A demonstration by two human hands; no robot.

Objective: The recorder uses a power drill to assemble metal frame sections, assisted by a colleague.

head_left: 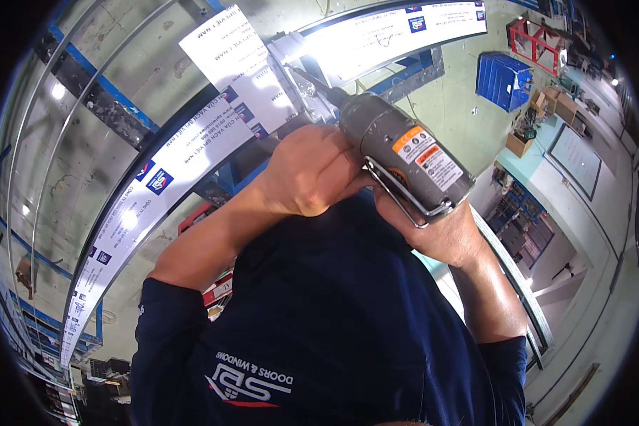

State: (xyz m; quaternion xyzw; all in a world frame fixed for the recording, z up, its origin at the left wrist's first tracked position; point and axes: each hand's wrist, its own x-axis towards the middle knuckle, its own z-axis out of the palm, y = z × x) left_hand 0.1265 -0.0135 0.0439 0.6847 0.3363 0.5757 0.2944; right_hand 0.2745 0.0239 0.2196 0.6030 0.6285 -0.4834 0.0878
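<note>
A dark grey power tool (397,138), drill-shaped with warning stickers and a wire hook, points its slim nose (312,84) up and left. My right hand (433,231) is wrapped round it from below, its fingers mostly hidden by the body. My left hand (311,170) is curled closed against the tool's left side; what its fingers hold, if anything, is hidden. The nose tip is close to the corner of a frame whose long bar (145,177) and far bar (397,42) are covered in white printed film. A wide film-covered piece (227,53) lies at that corner.
Blue steel supports (103,78) stand under the frame. Bare metal bars (28,142) curve along the left. At the far right are a blue crate (503,82), a red rack (536,46), cardboard boxes (564,106) and a whiteboard (575,160).
</note>
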